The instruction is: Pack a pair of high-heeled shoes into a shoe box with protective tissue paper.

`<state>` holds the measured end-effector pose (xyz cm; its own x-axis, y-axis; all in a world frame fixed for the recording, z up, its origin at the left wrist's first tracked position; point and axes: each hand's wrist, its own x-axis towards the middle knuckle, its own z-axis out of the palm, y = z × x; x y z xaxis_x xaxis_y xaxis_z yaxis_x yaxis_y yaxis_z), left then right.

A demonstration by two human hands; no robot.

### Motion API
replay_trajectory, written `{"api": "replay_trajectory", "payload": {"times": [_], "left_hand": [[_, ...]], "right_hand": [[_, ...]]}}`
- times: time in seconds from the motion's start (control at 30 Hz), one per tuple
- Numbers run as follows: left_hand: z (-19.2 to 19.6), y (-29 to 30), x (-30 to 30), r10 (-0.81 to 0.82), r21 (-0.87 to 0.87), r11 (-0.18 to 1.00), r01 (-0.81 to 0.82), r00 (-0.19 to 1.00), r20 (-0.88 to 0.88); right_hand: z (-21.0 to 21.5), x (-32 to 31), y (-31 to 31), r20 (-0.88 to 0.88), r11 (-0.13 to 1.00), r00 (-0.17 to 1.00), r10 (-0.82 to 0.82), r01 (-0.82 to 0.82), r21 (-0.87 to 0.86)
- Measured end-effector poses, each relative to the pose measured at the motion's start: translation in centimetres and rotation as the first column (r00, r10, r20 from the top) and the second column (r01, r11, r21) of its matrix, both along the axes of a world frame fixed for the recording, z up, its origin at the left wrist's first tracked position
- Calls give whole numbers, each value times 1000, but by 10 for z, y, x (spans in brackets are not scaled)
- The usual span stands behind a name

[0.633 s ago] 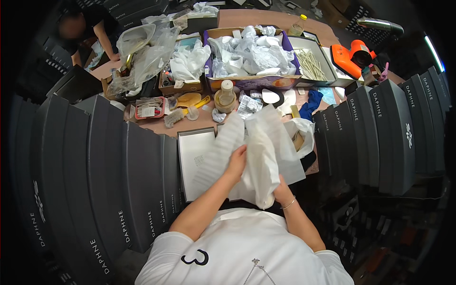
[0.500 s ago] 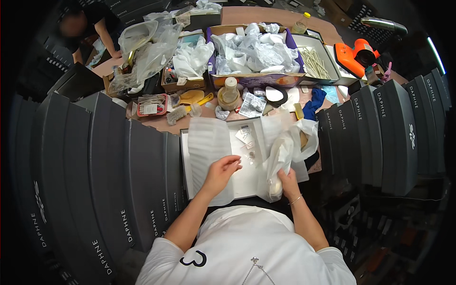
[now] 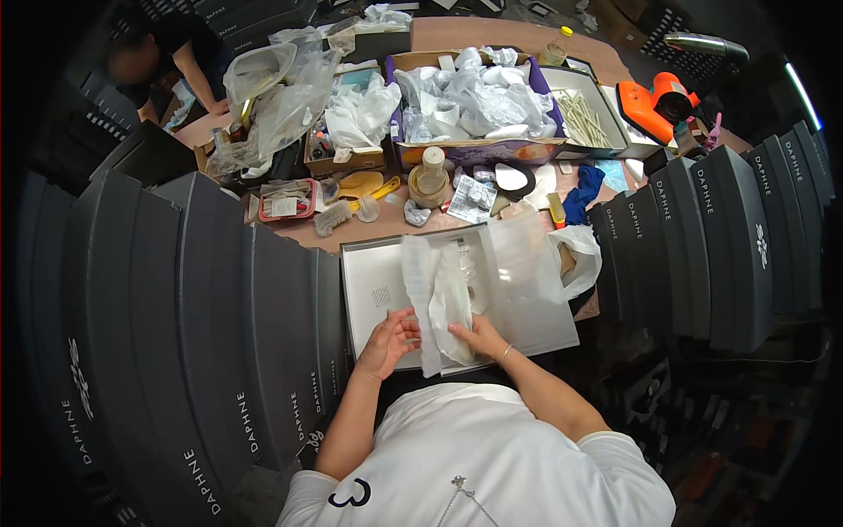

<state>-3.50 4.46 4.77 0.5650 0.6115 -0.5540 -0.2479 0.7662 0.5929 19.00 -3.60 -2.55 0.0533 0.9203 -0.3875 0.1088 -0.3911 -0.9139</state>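
Your hands work close together over an open white box (image 3: 364, 272) on the surface (image 3: 320, 235). Between them is a long, pale wrapped bundle (image 3: 450, 303), its far end pointing away from you. It is over the box; whether it rests on the box's floor you cannot tell from here.

Your right hand (image 3: 479, 339) holds the bundle near its close end, from the right side, with the thumb on top. Your left hand (image 3: 388, 344) is just left of the bundle, fingers loosely spread and slightly curled, gripping nothing. A narrow upright strip (image 3: 419, 294) of whitish wrap stands between that hand and the bundle; whether your fingertips touch it is unclear.

To the bundle's right, a wide translucent sheet (image 3: 531, 294) spreads out past the box. Just beyond the sheet's right edge is a white bag (image 3: 587, 259) with something tan inside.

Past the box lie a brush (image 3: 338, 216), a jar (image 3: 429, 184), a printed paper (image 3: 471, 200) and a blue cloth (image 3: 582, 193). Farther back, a purple carton (image 3: 518, 153) is heaped with crumpled white paper (image 3: 479, 92). Dark grey boxes (image 3: 215, 325) stand in rows on both sides of you. At upper left, another person (image 3: 180, 48) leans over the surface.
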Motion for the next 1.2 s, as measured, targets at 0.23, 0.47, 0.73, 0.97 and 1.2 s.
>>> {"api": "replay_trajectory", "payload": {"times": [0.23, 0.47, 0.73, 0.97, 1.2], "left_hand": [[-46, -8, 20, 200, 549, 810, 204, 785, -586], [45, 2, -31, 470, 486, 827, -283, 823, -320], [76, -18, -4, 174, 423, 903, -72, 962, -208], [36, -28, -8, 63, 600, 681, 420, 782, -620], [25, -14, 105, 176, 398, -210, 893, 435, -883]], "right_hand": [[3, -3, 1, 312, 983, 935, 167, -184, 26], [23, 13, -6, 143, 998, 988, 62, -66, 18], [37, -14, 30, 714, 762, 413, 566, -593, -260], [35, 15, 91, 696, 992, 707, 129, -95, -88], [97, 52, 120, 748, 978, 661, 57, -187, 91]]}}
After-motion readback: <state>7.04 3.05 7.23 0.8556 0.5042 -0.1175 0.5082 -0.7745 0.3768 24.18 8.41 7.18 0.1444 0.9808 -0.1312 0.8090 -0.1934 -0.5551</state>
